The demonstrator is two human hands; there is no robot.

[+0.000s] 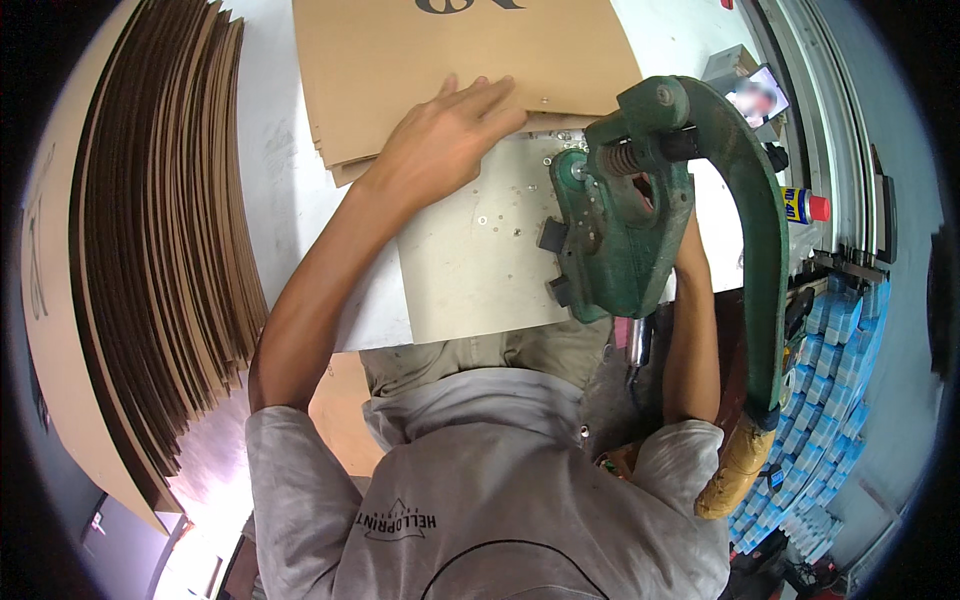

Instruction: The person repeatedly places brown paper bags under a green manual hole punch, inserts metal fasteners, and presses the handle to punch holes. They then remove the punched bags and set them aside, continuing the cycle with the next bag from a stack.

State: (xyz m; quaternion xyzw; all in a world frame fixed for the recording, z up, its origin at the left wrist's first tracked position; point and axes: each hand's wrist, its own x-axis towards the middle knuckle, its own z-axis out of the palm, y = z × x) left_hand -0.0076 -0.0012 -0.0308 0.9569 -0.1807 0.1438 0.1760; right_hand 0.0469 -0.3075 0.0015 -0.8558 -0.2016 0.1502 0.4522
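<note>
My left hand (452, 135) lies flat on the near edge of a stack of brown cardboard sheets (390, 60), its fingers stretched out. A metal eyelet shows in the top sheet (545, 100) near that edge. Just right of the hand stands a green hand-lever eyelet press (630, 235), its curved lever (765, 220) hanging down to a tape-wrapped handle (735, 470). My right hand (641, 192) is behind the press and mostly hidden, so its grip cannot be made out. Several small metal rings (482, 220) lie scattered on a beige board (450, 270) before the press.
A tall row of brown cardboard sheets (160, 240) stands at the left. On the right are a phone (757, 97) leaning on a grey box (732, 65), a spray can with a red cap (805, 206), and stacked blue packs (830, 380) lower down.
</note>
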